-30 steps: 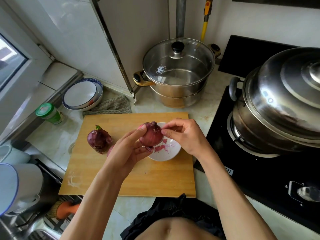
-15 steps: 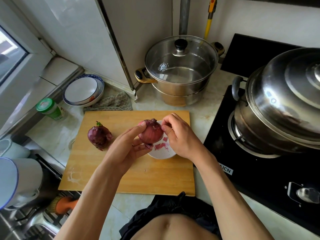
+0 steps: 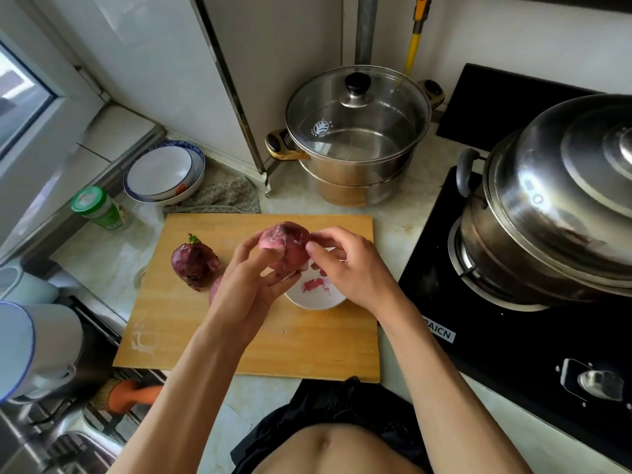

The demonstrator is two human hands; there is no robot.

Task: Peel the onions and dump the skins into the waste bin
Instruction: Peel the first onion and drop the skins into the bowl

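Observation:
My left hand (image 3: pixel 251 285) grips a red onion (image 3: pixel 285 246) from below, holding it above a small white bowl (image 3: pixel 316 301). My right hand (image 3: pixel 349 265) pinches at the onion's right side with thumb and forefinger. Bits of purple skin (image 3: pixel 313 283) lie in the bowl. A second, unpeeled red onion (image 3: pixel 195 265) with a green sprout lies on the left of the wooden cutting board (image 3: pixel 307 340). Part of a third onion (image 3: pixel 214 291) peeks out behind my left wrist. No waste bin is in view.
A glass-lidded steamer pot (image 3: pixel 355 138) stands behind the board. A large steel pot (image 3: pixel 554 200) sits on the black stove (image 3: pixel 513 336) at right. Stacked bowls (image 3: pixel 164 172), a green-capped jar (image 3: pixel 97 206) and a cloth (image 3: pixel 222 198) lie at back left. The sink (image 3: pixel 51 422) is at lower left.
My left hand has turned the onion so a paler, pinker side faces up. My right hand's fingers have shifted along its right side. The other onion has not moved.

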